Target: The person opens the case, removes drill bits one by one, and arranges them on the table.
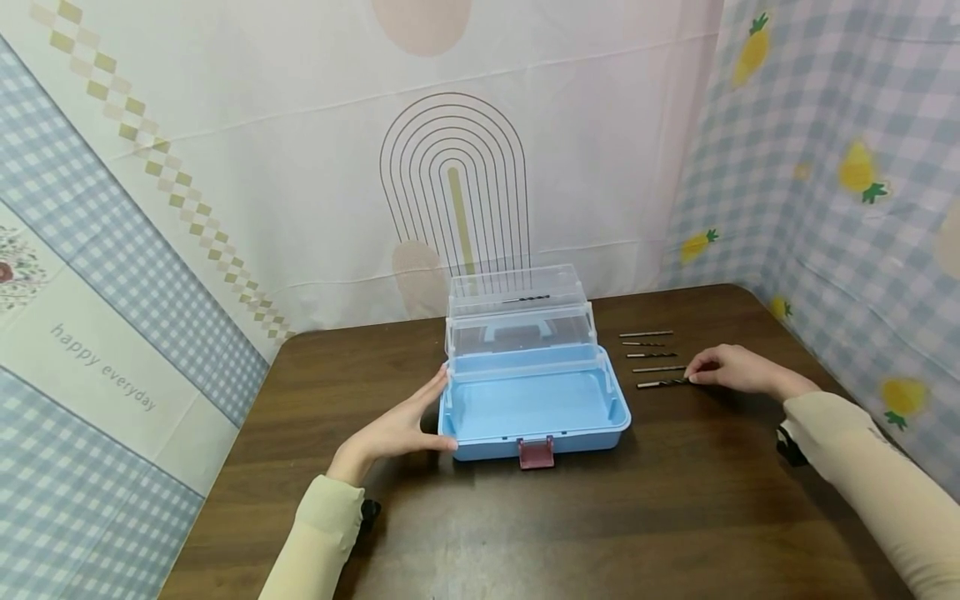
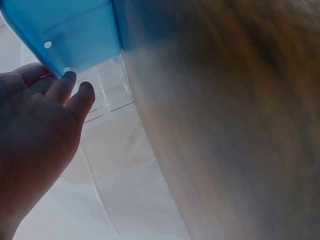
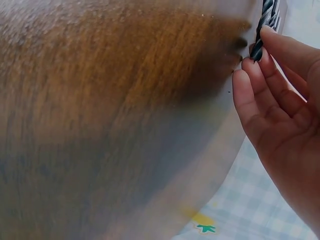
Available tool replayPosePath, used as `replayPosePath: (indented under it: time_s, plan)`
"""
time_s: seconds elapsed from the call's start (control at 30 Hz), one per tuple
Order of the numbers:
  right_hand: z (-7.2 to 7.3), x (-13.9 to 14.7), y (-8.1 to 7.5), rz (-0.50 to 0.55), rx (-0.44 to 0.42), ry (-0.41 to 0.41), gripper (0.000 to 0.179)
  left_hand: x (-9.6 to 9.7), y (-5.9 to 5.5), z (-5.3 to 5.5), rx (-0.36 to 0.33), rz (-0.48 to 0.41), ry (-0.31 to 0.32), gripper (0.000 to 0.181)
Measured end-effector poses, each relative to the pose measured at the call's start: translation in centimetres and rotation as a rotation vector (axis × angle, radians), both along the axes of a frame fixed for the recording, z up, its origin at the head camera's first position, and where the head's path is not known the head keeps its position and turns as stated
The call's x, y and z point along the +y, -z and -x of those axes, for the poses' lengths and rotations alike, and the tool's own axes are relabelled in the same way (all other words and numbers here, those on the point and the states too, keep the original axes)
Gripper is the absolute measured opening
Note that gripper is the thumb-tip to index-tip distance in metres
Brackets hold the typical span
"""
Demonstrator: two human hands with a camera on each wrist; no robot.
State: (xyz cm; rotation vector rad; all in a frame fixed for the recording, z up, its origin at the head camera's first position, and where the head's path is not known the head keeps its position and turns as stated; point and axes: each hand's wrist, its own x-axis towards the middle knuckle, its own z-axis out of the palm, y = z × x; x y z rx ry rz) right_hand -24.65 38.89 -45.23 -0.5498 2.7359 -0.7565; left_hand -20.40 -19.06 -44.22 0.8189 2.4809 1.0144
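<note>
A light blue toolbox (image 1: 536, 408) stands open on the table, its clear trays (image 1: 517, 329) raised at the back. One drill bit (image 1: 527, 298) lies in the top tray. My left hand (image 1: 397, 429) rests against the box's left end, fingers extended along the side and thumb at the front corner. In the left wrist view its fingertips touch the blue wall (image 2: 75, 30). To the right of the box, my right hand (image 1: 738, 369) pinches the tip end of the nearest, thickest drill bit (image 1: 660, 384) between thumb and fingers. Dark flutes of that bit (image 3: 266, 20) show in the right wrist view.
Several more drill bits (image 1: 648, 356) lie in a row behind the pinched one. A dark red latch (image 1: 536, 453) hangs at the box's front. The brown wooden table (image 1: 600, 533) ends at a patterned cloth (image 1: 315, 208) behind and at both sides.
</note>
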Motion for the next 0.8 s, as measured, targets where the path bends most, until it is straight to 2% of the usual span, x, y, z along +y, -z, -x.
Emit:
replayPosePath:
  time_s: [0.57, 0.67, 0.8]
  plan:
    - [-0.2, 0.2, 0.2, -0.013, 0.049, 0.021, 0.014, 0.2, -0.1, -0.1, 0.007, -0.002, -0.012, 0.112]
    - [-0.2, 0.3, 0.2, -0.014, 0.064, 0.010, 0.015, 0.5, -0.8, -0.6, -0.008, -0.007, -0.012, 0.112]
    - [-0.2, 0.4, 0.3, -0.018, 0.073, 0.012, 0.014, 1.0, -2.8, -1.5, -0.033, -0.011, -0.003, 0.110]
